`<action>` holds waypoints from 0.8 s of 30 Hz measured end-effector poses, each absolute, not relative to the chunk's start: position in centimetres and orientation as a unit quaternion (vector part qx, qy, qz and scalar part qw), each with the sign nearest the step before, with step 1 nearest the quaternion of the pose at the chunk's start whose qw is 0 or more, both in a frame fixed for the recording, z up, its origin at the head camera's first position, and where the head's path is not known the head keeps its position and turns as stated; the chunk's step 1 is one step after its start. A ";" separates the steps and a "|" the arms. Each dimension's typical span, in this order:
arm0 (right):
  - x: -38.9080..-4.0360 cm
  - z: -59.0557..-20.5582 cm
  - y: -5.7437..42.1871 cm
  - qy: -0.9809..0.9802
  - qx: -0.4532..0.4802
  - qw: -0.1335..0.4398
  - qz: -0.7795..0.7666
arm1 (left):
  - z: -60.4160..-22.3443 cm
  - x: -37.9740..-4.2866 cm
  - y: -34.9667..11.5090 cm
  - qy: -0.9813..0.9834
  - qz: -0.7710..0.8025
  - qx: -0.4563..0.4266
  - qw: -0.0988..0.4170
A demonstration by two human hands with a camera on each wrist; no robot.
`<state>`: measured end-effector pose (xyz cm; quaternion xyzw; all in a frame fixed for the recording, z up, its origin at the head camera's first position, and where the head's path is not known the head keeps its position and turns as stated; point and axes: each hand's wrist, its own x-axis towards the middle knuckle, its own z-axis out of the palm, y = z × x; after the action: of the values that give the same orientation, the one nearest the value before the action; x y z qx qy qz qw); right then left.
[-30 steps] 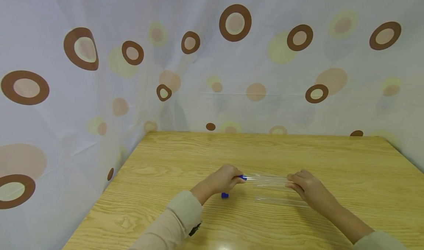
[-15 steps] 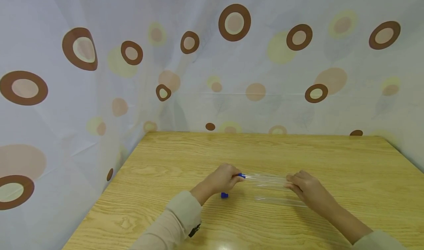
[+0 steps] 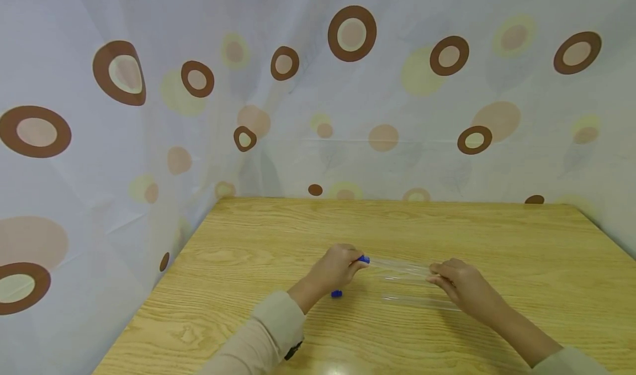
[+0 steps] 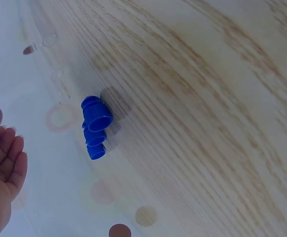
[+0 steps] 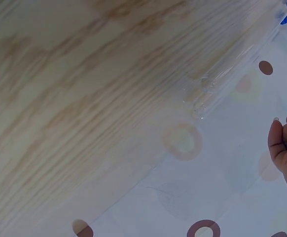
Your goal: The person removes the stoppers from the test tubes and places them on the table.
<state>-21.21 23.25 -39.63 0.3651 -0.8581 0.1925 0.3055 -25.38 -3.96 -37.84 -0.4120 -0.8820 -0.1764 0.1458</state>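
My left hand [image 3: 338, 267] pinches a blue cap [image 3: 364, 259] at the left end of a clear test tube [image 3: 399, 265]. Whether the cap is seated on the tube or only meets its mouth, I cannot tell. The tube's other end is pinched between thumb and fingers of my right hand [image 3: 459, 281]. Two more clear tubes lie below it on the wooden table: a nearer tube [image 3: 419, 302] and a farther tube [image 3: 397, 279], both partly hidden by the right hand. In the left wrist view, several blue caps [image 4: 96, 118] stand in a row on the table.
The wooden table [image 3: 238, 309] reaches back to a pale curtain [image 3: 387, 99] printed with brown and beige circles. The curtain also closes off the left side. A dark item [image 3: 293, 351] shows at my left sleeve's cuff.
My left hand has risen slightly with the blue cap, and the left end of the held tube has tilted up with it. The right hand has stayed nearly still.
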 end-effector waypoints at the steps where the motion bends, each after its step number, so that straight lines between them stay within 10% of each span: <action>1: -21.2 -39.5 23.2 -0.860 0.364 0.300 0.196 | -37.9 -25.3 -3.9 -0.880 -0.169 -0.414 0.161; 16: -21.0 -38.9 23.1 -0.866 0.363 0.236 0.250 | -38.2 -25.2 -3.9 -0.850 -0.033 -0.426 0.307; 24: -21.2 -39.1 23.3 -0.865 0.367 0.235 0.251 | -38.3 -25.4 -4.1 -0.847 -0.070 -0.447 0.278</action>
<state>-21.16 23.33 -39.05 0.3667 -0.8646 0.2509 0.2347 -25.39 -4.07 -38.28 -0.4472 -0.8471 -0.0701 0.2785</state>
